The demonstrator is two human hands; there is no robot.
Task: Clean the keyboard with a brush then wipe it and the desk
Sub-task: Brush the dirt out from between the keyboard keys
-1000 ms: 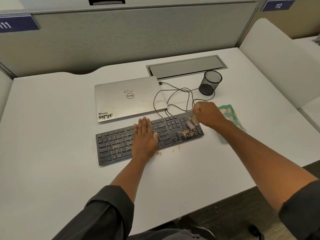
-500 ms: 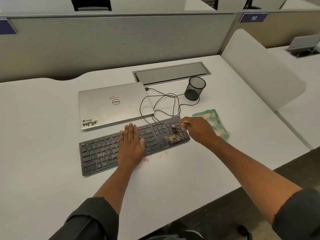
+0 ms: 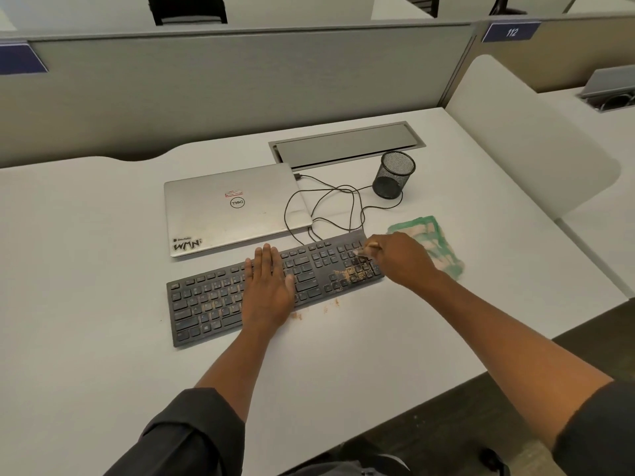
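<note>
The keyboard (image 3: 275, 286) lies on the tabletop (image 3: 103, 304). It looks light and may slide, so the flat left hand (image 3: 268, 286) presses it. The right hand (image 3: 395, 259) pinches a small brush (image 3: 365, 250) over the crumbs (image 3: 350, 274).

Brush (image 3: 365, 250) being mostly hidden inside the right hand (image 3: 398, 259), cloth (image 3: 431, 240) being partly covered by it, keyboard (image 3: 213, 304) middle being covered by the left hand (image 3: 268, 290).
</note>
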